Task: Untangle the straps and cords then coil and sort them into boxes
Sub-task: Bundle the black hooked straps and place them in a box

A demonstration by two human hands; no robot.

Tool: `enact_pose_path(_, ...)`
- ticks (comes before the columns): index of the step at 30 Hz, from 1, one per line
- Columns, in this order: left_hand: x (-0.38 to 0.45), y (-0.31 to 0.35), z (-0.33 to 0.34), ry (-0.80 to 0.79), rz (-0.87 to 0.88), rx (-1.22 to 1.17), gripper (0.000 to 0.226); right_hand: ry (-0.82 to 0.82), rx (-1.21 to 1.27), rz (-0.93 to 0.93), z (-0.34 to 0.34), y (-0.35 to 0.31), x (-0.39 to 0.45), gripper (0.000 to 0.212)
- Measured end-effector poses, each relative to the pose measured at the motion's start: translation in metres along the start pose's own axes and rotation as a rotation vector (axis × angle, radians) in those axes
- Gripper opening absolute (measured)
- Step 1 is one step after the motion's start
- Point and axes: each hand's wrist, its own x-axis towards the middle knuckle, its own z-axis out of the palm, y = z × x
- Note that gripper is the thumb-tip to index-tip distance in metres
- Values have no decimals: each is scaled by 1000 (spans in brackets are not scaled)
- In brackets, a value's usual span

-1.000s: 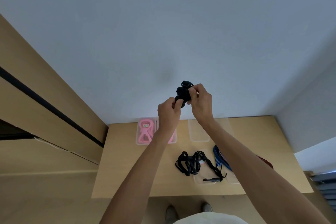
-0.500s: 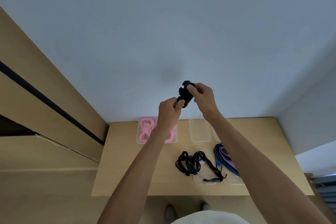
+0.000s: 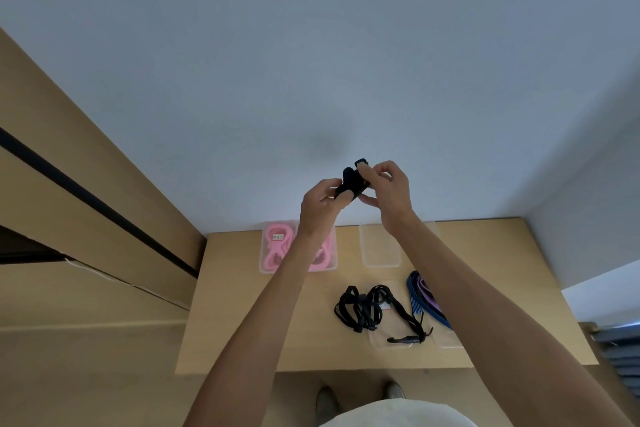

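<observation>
Since half a second ago the black strap bundle (image 3: 351, 180) has flattened and tipped toward the left hand (image 3: 320, 206); both hands sit a bit closer together, raised above the desk's (image 3: 242, 305) far edge. Left hand pinches the bundle's lower end between thumb and fingers. Right hand (image 3: 389, 192) grips the upper end, index finger curled over the top, thumb below. On the desk: clear box with pink cords (image 3: 277, 246) at the far edge, partly behind the left forearm; empty clear box (image 3: 381, 246) just right of it. Tangled black straps (image 3: 367, 308) lie near the front edge, one end over a clear lid (image 3: 398, 343). Blue and purple straps (image 3: 422, 295) just right of those, partly hidden by the right forearm.
</observation>
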Motion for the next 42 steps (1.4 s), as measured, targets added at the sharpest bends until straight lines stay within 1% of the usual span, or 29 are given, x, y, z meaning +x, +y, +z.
enact_pose_path(2,-3,-1,1,-5,47,11,22,24,-71,44,-2,2,5,28)
enact_pose_path(5,-4,-4,4,2,63,42,32,-8,-93,128,-5,5,8,32)
enact_pose_path(7,-4,-3,4,-14,61,40,34,-25,-96,159,-7,6,9,25)
enact_pose_path(9,-4,-4,2,-17,48,25,31,-37,-110,180,-9,8,9,25)
enact_pose_path(11,-3,-5,0,-2,18,-21,25,-46,-104,190,-12,11,11,31)
enact_pose_path(13,-4,-6,-1,-9,2,-59,18,-39,-61,212,-15,14,13,36)
enact_pose_path(14,-5,-5,0,-27,4,-68,16,-19,-31,221,-16,15,14,34)
enact_pose_path(16,-8,-5,0,-78,19,-71,15,50,16,211,-17,19,14,26)
enact_pose_path(18,-8,-6,1,-106,37,-26,18,92,10,185,-16,24,13,27)
enact_pose_path(21,-3,-8,3,-95,36,59,14,120,-48,163,-15,31,11,26)
enact_pose_path(24,-1,-10,4,-80,34,47,13,118,-97,122,-13,29,10,18)
enact_pose_path(27,-2,-15,2,-69,41,-26,15,69,-130,74,-13,27,10,27)
enact_pose_path(31,-7,-18,7,-63,3,-124,19,86,-190,13,-15,26,9,48)
enact_pose_path(34,-10,-16,10,-59,-37,-202,19,98,-228,6,-14,28,9,54)
enact_pose_path(36,-9,-16,9,-43,-61,-225,18,78,-247,-1,-12,28,7,57)
enact_pose_path(37,-7,-17,8,-27,-71,-225,17,52,-245,8,-11,28,6,54)
enact_pose_path(39,-4,-17,4,-4,-76,-214,15,-20,-205,40,-9,29,2,42)
enact_pose_path(41,-3,-17,1,-5,-46,-167,16,-84,-120,54,-7,30,-3,30)
enact_pose_path(42,-3,-16,0,-9,-29,-136,17,-104,-72,54,-8,30,-4,27)
